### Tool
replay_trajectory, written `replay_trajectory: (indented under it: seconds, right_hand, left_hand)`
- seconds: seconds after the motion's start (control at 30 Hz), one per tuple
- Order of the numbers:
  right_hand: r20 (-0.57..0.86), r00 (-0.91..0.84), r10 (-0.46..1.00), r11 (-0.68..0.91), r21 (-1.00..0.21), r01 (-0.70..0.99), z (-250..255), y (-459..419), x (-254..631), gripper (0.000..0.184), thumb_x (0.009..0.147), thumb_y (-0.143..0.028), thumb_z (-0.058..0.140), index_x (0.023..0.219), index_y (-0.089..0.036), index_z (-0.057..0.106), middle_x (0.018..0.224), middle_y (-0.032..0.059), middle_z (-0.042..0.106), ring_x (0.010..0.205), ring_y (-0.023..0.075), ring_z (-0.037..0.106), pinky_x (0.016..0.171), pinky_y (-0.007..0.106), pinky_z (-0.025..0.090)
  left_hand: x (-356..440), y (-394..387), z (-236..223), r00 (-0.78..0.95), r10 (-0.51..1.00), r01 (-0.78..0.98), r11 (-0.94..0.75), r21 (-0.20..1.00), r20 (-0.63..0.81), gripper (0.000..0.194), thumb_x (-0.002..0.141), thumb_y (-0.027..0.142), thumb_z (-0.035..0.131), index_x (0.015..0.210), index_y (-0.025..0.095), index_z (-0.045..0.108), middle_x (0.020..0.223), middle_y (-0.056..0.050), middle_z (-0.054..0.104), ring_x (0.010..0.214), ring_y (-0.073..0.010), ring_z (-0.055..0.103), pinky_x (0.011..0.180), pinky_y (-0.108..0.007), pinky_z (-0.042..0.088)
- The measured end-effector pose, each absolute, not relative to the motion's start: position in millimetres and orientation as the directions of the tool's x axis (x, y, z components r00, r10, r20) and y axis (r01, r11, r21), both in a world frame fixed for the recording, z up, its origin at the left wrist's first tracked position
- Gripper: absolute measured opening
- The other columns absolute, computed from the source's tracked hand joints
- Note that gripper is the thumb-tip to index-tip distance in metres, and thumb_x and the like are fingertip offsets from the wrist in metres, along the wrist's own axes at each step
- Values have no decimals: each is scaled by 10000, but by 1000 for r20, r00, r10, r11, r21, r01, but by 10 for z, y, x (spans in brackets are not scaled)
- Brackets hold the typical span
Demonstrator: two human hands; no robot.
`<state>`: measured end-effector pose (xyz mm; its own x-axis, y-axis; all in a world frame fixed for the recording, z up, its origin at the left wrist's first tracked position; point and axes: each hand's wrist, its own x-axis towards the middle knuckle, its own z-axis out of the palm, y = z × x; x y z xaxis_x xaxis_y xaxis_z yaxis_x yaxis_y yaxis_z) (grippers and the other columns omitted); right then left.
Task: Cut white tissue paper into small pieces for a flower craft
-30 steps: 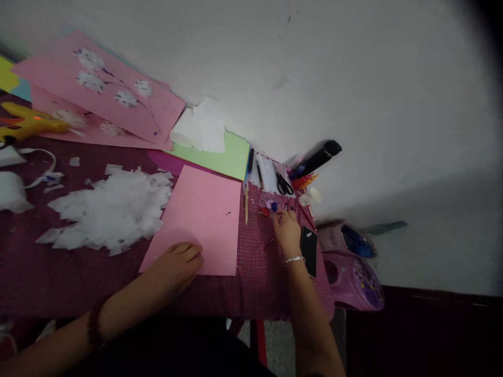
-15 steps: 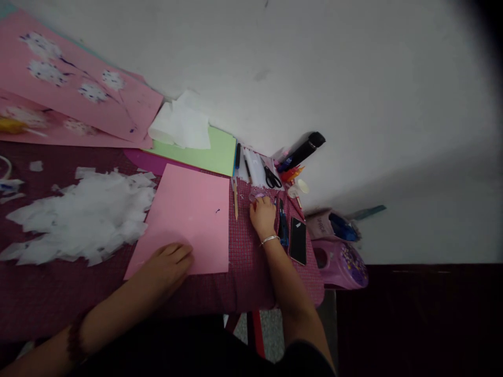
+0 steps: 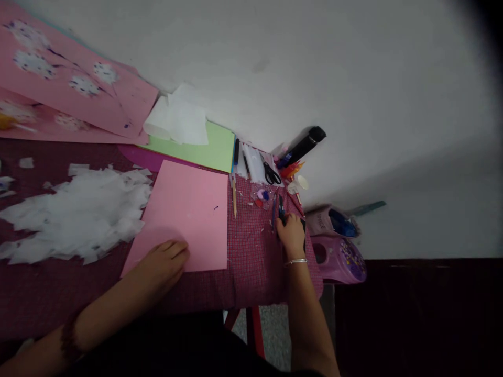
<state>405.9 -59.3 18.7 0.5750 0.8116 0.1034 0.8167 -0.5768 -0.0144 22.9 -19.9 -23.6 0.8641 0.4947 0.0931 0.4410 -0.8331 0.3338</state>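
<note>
A pink sheet of paper [image 3: 192, 209] with one small dark mark lies on the cloth-covered table. My left hand [image 3: 167, 262] rests flat on its lower left part, holding nothing. At the right of the table, my right hand [image 3: 291, 233] is closed around a slim dark blue and black tool [image 3: 281, 204]; the hand hides most of it, so its kind is unclear. Under that hand's right side, a black phone [image 3: 304, 235] is partly covered. Just left of the tool lies a thin dark pen or brush [image 3: 274, 212]. Small pots of red, blue and pale paint [image 3: 262, 196] sit nearby.
White paper pieces [image 3: 78, 214] are heaped at left. Pink flower pictures [image 3: 78, 78], white tissue [image 3: 181, 115] and green paper [image 3: 216, 146] lie at the back. A pencil [image 3: 234, 199], black scissors [image 3: 272, 174] and a black bottle [image 3: 308, 144] are at right.
My right hand has moved right and toward me, from the paint pots to the dark blue tool. The pots are uncovered. My left hand stays on the pink paper.
</note>
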Motion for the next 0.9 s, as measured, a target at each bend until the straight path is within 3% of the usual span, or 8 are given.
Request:
replay_trajectory:
  seconds: [0.2, 0.3, 0.4, 0.5, 0.6, 0.73, 0.8, 0.9]
  right_hand:
    - [23, 667, 745, -666, -34, 745, 123, -794, 4135, 452, 929, -369, 590, 1310, -127, 578, 1167, 180, 671, 975, 269, 691, 834, 388, 515]
    - [4, 682, 732, -680, -72, 730, 185, -725, 4152, 450, 926, -399, 626, 1300, -157, 570, 1122, 109, 690, 934, 233, 685, 837, 411, 535]
    - [31, 677, 735, -669, -129, 732, 298, -749, 4114, 449, 936, -349, 571, 1315, -110, 540, 1166, 154, 683, 977, 264, 680, 845, 423, 526]
    - [57, 616, 786, -596, -197, 778, 337, -915, 3874, 491, 895, -287, 546, 1340, -83, 519, 1252, 202, 656, 1079, 301, 659, 900, 409, 506]
    - [30, 493, 869, -469, -267, 842, 240, -1139, 3472, 466, 850, -264, 598, 1301, -148, 585, 1234, 143, 678, 1110, 271, 652, 971, 378, 494]
    - [-2, 399, 917, -371, -377, 849, 138, -1348, 3371, 433, 810, -275, 694, 1241, -247, 660, 1154, 67, 713, 1010, 227, 685, 925, 353, 538]
    - [22, 449, 893, -400, -416, 817, 181, -1384, 3724, 353, 873, -313, 671, 1220, -246, 671, 1126, 58, 716, 989, 208, 689, 913, 358, 554]
    - [115, 644, 756, -548, -426, 720, 280, -1353, 4533, 339, 974, -354, 613, 1257, -168, 614, 1205, 91, 672, 1026, 230, 675, 900, 455, 566]
  left_hand:
    - [354, -210, -102, 832, 550, 540, -775, 328, -69, 342, 918, 79, 404, 1047, 123, 717, 1125, -154, 710, 1043, -295, 646, 931, -462, 509]
    - [364, -244, -126, 817, 576, 557, -766, 321, -42, 337, 914, 85, 410, 1054, 127, 713, 1153, -151, 702, 1073, -293, 628, 949, -458, 497]
    - [341, -255, -203, 812, 583, 546, -769, 332, 16, 331, 906, 91, 412, 1045, 138, 709, 1149, -145, 701, 1059, -280, 624, 950, -443, 494]
    - [319, -243, -259, 826, 564, 529, -783, 328, 14, 334, 906, 95, 410, 1044, 137, 711, 1139, -146, 704, 1040, -279, 631, 945, -439, 491]
    - [316, -229, -264, 819, 574, 543, -776, 321, 1, 339, 924, 120, 408, 1069, 141, 713, 1154, -151, 701, 1070, -299, 629, 929, -449, 491]
    - [323, -222, -223, 815, 579, 550, -766, 333, -16, 333, 914, 118, 416, 1058, 144, 715, 1135, -151, 705, 1045, -299, 646, 928, -456, 492]
    - [328, -220, -198, 814, 580, 555, -761, 337, -31, 344, 908, 113, 411, 1063, 141, 717, 1139, -153, 708, 1045, -301, 653, 926, -453, 498]
    - [342, -218, -163, 805, 590, 573, -747, 336, -62, 368, 931, 141, 383, 1082, 142, 720, 1163, -153, 707, 1082, -316, 649, 927, -467, 511]
